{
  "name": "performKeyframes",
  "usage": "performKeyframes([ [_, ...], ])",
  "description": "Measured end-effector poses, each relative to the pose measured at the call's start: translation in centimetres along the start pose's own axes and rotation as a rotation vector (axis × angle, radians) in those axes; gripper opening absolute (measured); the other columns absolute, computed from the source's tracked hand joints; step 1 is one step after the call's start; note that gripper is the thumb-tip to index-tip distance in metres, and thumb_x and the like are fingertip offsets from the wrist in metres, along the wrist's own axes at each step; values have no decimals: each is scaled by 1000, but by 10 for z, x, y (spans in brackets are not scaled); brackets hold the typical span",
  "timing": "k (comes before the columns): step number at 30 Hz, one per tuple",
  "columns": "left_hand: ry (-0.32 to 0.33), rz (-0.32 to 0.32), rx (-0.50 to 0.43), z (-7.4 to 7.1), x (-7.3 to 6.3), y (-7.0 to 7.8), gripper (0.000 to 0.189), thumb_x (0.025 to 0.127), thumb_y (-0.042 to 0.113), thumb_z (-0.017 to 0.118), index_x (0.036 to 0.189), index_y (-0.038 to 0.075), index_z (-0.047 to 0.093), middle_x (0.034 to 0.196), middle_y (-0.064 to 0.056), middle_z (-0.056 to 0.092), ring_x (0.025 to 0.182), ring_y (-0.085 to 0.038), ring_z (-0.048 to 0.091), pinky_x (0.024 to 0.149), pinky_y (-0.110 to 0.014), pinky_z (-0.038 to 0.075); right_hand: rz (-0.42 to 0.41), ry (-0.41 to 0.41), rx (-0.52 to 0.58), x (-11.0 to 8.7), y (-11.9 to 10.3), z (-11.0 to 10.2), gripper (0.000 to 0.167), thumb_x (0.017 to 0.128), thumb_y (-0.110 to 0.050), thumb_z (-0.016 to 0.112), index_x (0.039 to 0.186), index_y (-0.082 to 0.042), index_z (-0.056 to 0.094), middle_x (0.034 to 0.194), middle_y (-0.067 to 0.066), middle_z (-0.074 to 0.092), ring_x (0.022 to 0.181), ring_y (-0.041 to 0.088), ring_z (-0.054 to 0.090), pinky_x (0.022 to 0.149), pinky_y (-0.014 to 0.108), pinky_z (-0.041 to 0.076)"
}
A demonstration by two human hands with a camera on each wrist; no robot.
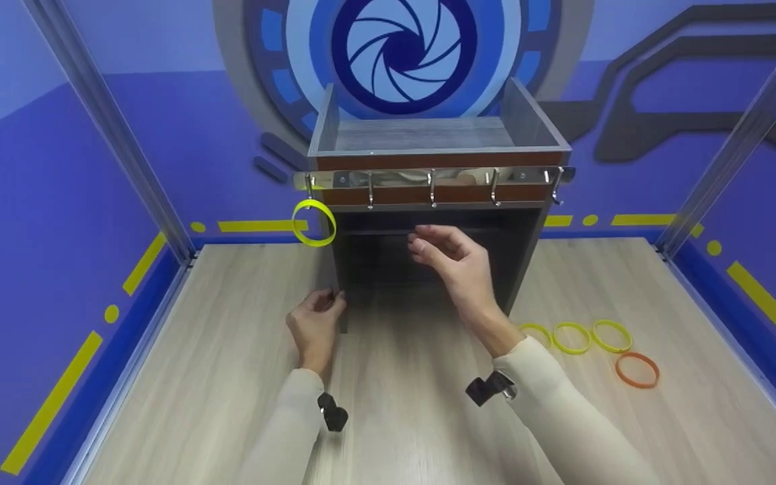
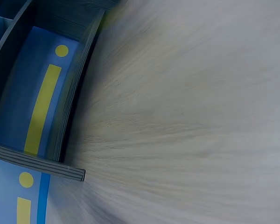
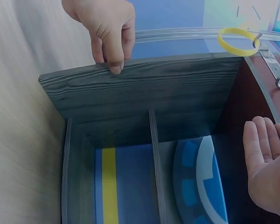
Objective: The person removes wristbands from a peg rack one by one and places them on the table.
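A grey wood-grain cabinet (image 1: 536,222) stands on the table with a metal strip of hooks (image 1: 432,188) across its front. My left hand (image 1: 315,323) grips the front edge of the cabinet's left side panel (image 3: 144,81), thumb on the inner face in the right wrist view. Before the dark opening, my right hand (image 1: 459,266) is raised with loosely bent fingers and holds nothing. From the leftmost hook hangs a yellow ring-shaped band (image 1: 314,223). In the left wrist view the cabinet's shelf compartments (image 2: 60,130) show, while the left hand is almost wholly out of frame.
To the right on the table (image 1: 159,404) lie three yellow bands (image 1: 571,338) in a row, one partly behind the right forearm. An orange band (image 1: 637,370) lies just nearer. Blue panel walls (image 1: 159,135) and metal posts (image 1: 108,128) enclose the table.
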State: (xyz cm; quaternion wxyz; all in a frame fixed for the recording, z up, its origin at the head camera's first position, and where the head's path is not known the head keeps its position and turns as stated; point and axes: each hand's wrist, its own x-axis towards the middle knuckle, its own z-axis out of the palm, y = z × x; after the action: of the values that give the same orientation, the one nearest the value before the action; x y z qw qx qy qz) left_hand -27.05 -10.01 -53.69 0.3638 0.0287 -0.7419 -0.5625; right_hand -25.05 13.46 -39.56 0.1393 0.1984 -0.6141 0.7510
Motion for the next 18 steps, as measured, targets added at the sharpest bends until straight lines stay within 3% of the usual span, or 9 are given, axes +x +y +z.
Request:
performKeyframes([
  [11, 5, 1, -6, 2, 0, -2, 13, 79, -3, 89, 88, -2, 79, 83, -13, 78, 75, -29, 77, 65, -13, 54, 20, -43, 0, 9, 0, 21, 27, 98, -8, 78, 122, 4, 72, 121, 25, 73, 109, 31, 74, 96, 42, 59],
  [18, 7, 7, 4, 2, 0, -3, 13, 79, -3, 89, 88, -3, 79, 83, -14, 78, 75, -29, 78, 66, -12, 54, 23, -46, 4, 15, 1, 33, 26, 97, -8, 78, 120, 3, 73, 117, 19, 76, 109, 31, 74, 96, 43, 58],
])
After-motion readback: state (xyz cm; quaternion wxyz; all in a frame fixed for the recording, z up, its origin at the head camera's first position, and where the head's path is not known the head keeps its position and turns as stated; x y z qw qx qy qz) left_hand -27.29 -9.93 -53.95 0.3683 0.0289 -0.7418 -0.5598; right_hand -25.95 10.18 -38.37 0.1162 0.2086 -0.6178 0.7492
